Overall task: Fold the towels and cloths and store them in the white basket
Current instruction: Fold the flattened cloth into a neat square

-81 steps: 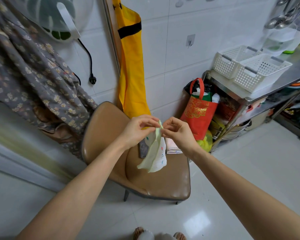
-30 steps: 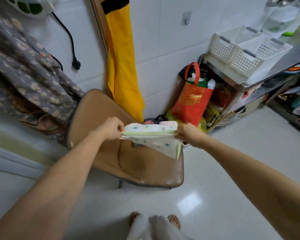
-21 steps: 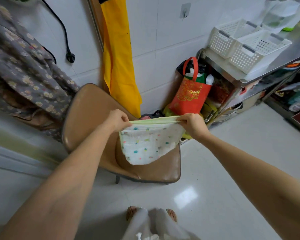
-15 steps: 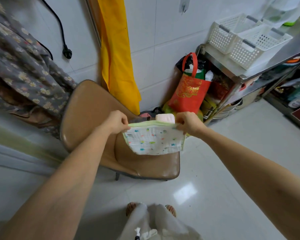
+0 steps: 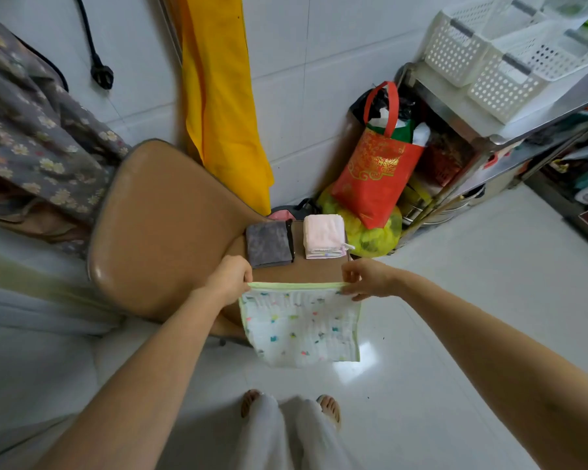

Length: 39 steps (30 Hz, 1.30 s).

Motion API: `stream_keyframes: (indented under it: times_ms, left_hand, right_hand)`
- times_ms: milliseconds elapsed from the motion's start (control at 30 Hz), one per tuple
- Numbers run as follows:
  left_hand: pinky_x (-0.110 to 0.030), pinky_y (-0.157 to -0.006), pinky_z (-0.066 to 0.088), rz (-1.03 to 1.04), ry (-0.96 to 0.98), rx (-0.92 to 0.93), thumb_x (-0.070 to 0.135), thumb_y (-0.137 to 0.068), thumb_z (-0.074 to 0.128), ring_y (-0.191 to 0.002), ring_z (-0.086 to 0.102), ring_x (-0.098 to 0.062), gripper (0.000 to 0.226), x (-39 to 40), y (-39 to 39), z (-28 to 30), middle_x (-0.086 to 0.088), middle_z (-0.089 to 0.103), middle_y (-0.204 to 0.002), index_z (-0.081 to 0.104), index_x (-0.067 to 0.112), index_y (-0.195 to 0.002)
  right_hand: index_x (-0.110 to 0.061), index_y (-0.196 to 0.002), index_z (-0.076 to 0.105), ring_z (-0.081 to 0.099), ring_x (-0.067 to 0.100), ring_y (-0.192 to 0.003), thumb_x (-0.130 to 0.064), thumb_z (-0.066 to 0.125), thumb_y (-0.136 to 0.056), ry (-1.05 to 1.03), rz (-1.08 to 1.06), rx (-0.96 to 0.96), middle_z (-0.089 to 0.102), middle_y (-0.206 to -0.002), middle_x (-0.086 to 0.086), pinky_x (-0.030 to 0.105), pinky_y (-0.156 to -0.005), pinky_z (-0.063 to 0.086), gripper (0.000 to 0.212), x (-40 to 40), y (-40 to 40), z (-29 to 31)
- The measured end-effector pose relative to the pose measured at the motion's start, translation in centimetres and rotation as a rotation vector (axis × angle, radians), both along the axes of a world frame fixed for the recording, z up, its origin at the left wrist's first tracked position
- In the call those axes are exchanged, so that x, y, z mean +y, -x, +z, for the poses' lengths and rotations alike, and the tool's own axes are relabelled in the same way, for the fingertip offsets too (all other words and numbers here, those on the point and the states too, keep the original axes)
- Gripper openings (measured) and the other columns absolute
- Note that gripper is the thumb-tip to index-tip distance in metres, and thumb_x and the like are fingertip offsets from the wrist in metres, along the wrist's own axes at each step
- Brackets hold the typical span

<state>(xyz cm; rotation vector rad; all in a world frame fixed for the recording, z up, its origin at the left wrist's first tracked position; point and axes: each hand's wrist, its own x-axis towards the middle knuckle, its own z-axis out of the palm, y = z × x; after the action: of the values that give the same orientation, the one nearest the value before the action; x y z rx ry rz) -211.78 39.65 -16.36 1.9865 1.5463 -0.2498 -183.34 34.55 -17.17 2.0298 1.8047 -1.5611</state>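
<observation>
- White muslin cloth with coloured specks and green trim hangs flat, held by its top corners.
- Folded grey towel and folded pink towel lie side by side.
- White perforated plastic baskets sit top right.

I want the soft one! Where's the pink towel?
The folded pink towel lies on the brown chair seat, right of the folded grey cloth.

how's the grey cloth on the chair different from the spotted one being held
The grey cloth is plain and dark; the spotted cloth is white with coloured flecks and a green edge. The grey one lies folded on the chair; the spotted one hangs spread open between the left hand and right hand. Neither is in a white basket.
</observation>
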Motion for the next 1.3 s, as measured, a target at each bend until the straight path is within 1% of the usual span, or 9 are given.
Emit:
stream_keyframes:
  times_ms: [133, 267, 500, 600, 800, 900, 1000, 1233, 1300]
  left_hand:
    - [-0.029, -0.066, 0.040, 0.102, -0.169, -0.112, 0.004, -0.087, 0.060, -0.080, 0.056, -0.023, 0.013, 1.4, -0.4, -1.2, -0.009, 0.060, -0.089, 0.061, 0.012, -0.077]
    - [-0.031, -0.066, 0.043, 0.089, -0.198, -0.110, 0.001, -0.085, 0.059, -0.079, 0.057, -0.023, 0.014, 1.5, -0.7, -2.6, -0.004, 0.056, -0.084, 0.062, 0.012, -0.076]
    - [-0.027, -0.074, 0.045, 0.070, 0.032, -0.037, 0.002, -0.084, 0.061, -0.089, 0.060, -0.024, 0.012, -0.1, -1.2, -10.8, -0.009, 0.063, -0.100, 0.066, 0.012, -0.085]
    - [-0.029, -0.080, 0.046, 0.058, 0.166, 0.011, 0.000, -0.085, 0.057, -0.093, 0.059, -0.026, 0.015, -2.1, -1.6, -16.0, -0.010, 0.061, -0.103, 0.068, 0.009, -0.090]
    - [-0.036, -0.086, 0.053, -0.013, 0.355, 0.049, -0.002, -0.082, 0.058, -0.104, 0.062, -0.027, 0.011, -6.6, -1.4, -24.3, -0.013, 0.065, -0.103, 0.066, 0.006, -0.084]
    - [-0.034, -0.086, 0.052, 0.031, 0.345, 0.029, 0.006, -0.085, 0.063, -0.108, 0.061, -0.027, 0.008, -7.3, -1.1, -26.0, -0.014, 0.067, -0.103, 0.062, 0.009, -0.078]
    - [-0.031, -0.074, 0.049, 0.122, 0.269, -0.050, 0.013, -0.087, 0.065, -0.089, 0.063, -0.026, 0.014, -6.6, -0.9, -26.7, -0.010, 0.068, -0.090, 0.059, 0.012, -0.075]
    - [-0.033, -0.067, 0.056, 0.344, 0.040, -0.318, 0.011, -0.088, 0.064, -0.076, 0.065, -0.016, 0.006, -4.2, -1.6, -29.1, -0.002, 0.069, -0.084, 0.067, 0.006, -0.085]
    - [-0.016, -0.053, 0.052, 0.420, 0.037, -0.347, 0.009, -0.089, 0.063, -0.068, 0.063, -0.013, 0.006, -3.9, -2.2, -29.8, -0.001, 0.067, -0.084, 0.067, 0.005, -0.087]
  right_hand:
    - [-0.002, -0.081, 0.055, 0.054, 0.030, -0.071, -0.010, 0.069, -0.079, -0.400, -0.012, -0.152, 0.055, -0.077, 0.011, 0.045, -0.067, 0.047, 0.016, 1.3, -0.4, -1.3]
    - [-0.012, -0.071, 0.047, 0.050, 0.028, -0.070, -0.005, 0.069, -0.076, -0.534, 0.027, -0.237, 0.051, -0.081, 0.007, 0.039, -0.063, 0.040, 0.023, 1.1, 0.0, -1.9]
    - [-0.013, -0.071, 0.039, 0.052, 0.035, -0.071, -0.001, 0.059, -0.075, -0.455, 0.154, -0.347, 0.052, -0.079, 0.009, 0.035, -0.054, 0.032, 0.024, -1.2, 0.1, -9.5]
    - [-0.015, -0.075, 0.041, 0.056, 0.034, -0.076, -0.006, 0.055, -0.079, -0.275, 0.229, -0.406, 0.059, -0.086, 0.011, 0.034, -0.058, 0.039, 0.017, -3.1, 0.3, -14.5]
    - [-0.015, -0.078, 0.039, 0.047, 0.027, -0.067, -0.009, 0.049, -0.085, -0.003, 0.203, -0.389, 0.051, -0.077, 0.010, 0.029, -0.048, 0.028, 0.014, -7.2, 0.6, -21.6]
    - [-0.013, -0.081, 0.044, 0.051, 0.027, -0.069, -0.015, 0.054, -0.088, -0.003, 0.122, -0.368, 0.056, -0.079, 0.010, 0.032, -0.053, 0.034, 0.013, -7.8, 0.6, -23.2]
    - [-0.011, -0.083, 0.047, 0.056, 0.028, -0.072, -0.017, 0.057, -0.088, -0.037, 0.014, -0.353, 0.062, -0.082, 0.010, 0.037, -0.060, 0.046, 0.012, -7.2, 0.4, -24.5]
    - [-0.012, -0.091, 0.046, 0.057, 0.029, -0.071, -0.020, 0.047, -0.095, -0.253, -0.161, -0.554, 0.062, -0.082, 0.007, 0.037, -0.060, 0.049, 0.009, -3.3, 1.0, -27.7]
    - [-0.012, -0.095, 0.048, 0.056, 0.028, -0.078, -0.015, 0.046, -0.095, -0.255, -0.202, -0.564, 0.061, -0.090, 0.008, 0.037, -0.065, 0.049, 0.004, -2.5, 1.3, -28.7]
